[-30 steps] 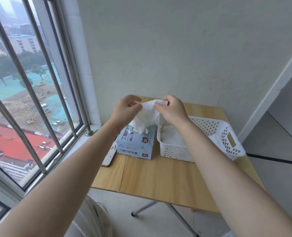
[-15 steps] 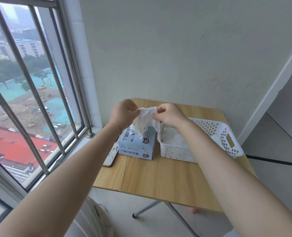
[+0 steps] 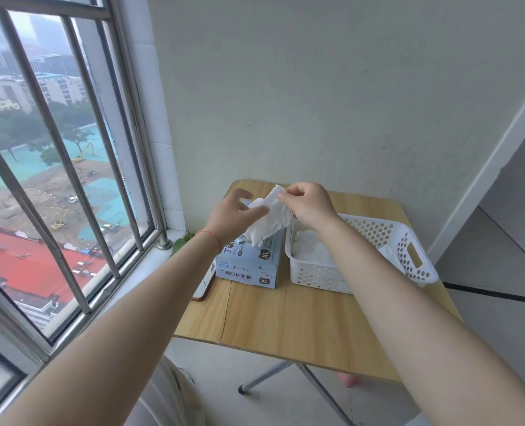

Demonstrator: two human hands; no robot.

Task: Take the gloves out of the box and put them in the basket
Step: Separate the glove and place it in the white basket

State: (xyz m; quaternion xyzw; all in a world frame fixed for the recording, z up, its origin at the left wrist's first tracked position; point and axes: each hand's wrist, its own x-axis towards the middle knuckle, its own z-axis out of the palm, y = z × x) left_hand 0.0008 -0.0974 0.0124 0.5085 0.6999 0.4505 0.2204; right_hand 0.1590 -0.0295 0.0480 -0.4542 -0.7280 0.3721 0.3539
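A white glove (image 3: 270, 226) hangs over the top of the light blue glove box (image 3: 248, 272), which stands on the wooden table (image 3: 285, 321). My right hand (image 3: 308, 207) pinches the glove's upper edge between thumb and fingers. To its left, my left hand (image 3: 233, 215) has its fingers stretched out against the glove and its thumb lifted. The white perforated basket (image 3: 408, 241) stands right of the box, touching it, with a heap of white gloves (image 3: 311, 252) in its left end. The box opening is hidden by the glove and my left hand.
A phone (image 3: 204, 285) lies at the table's left edge, partly under my left forearm. A barred window (image 3: 70, 179) fills the left side and a plain wall stands behind the table. A green leaf (image 3: 181, 241) shows on the sill.
My left hand has loosened its pinch and spread its fingers. My right hand keeps hold of the glove and has shifted slightly right, toward the basket.
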